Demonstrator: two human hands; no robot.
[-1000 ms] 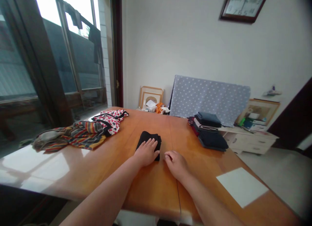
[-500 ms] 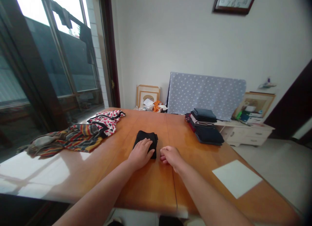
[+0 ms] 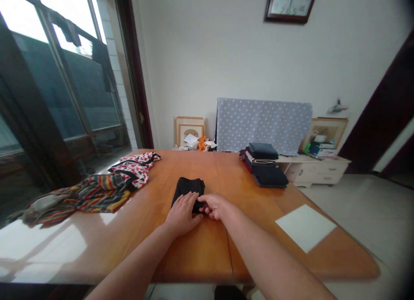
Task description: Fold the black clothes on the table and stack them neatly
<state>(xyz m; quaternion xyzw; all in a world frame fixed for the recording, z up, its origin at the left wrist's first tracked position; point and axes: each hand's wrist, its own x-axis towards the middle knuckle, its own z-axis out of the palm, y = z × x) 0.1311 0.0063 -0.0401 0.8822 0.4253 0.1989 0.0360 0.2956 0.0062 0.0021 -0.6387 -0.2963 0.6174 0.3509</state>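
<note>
A black folded garment (image 3: 189, 185) lies on the wooden table in front of me, a small, roughly square bundle. My left hand (image 3: 183, 214) rests flat across its near part, fingers stretched out and thumb pointing right. At the bundle's right edge, my right hand (image 3: 212, 205) has its fingers curled, with thumb and index finger pinched at the cloth. The two hands almost touch. Part of the garment's near side is hidden under my left hand.
A stack of folded clothes (image 3: 263, 166) stands at the table's far right. Left lie a striped garment (image 3: 93, 192) and a red-and-white patterned one (image 3: 137, 166), both loose. A pale square sheet (image 3: 305, 227) lies near the right edge of the wooden table (image 3: 194, 259).
My right hand has moved left from beside the black garment to its right edge. My left hand has slid slightly toward me on the cloth. The camera view has turned a little right.
</note>
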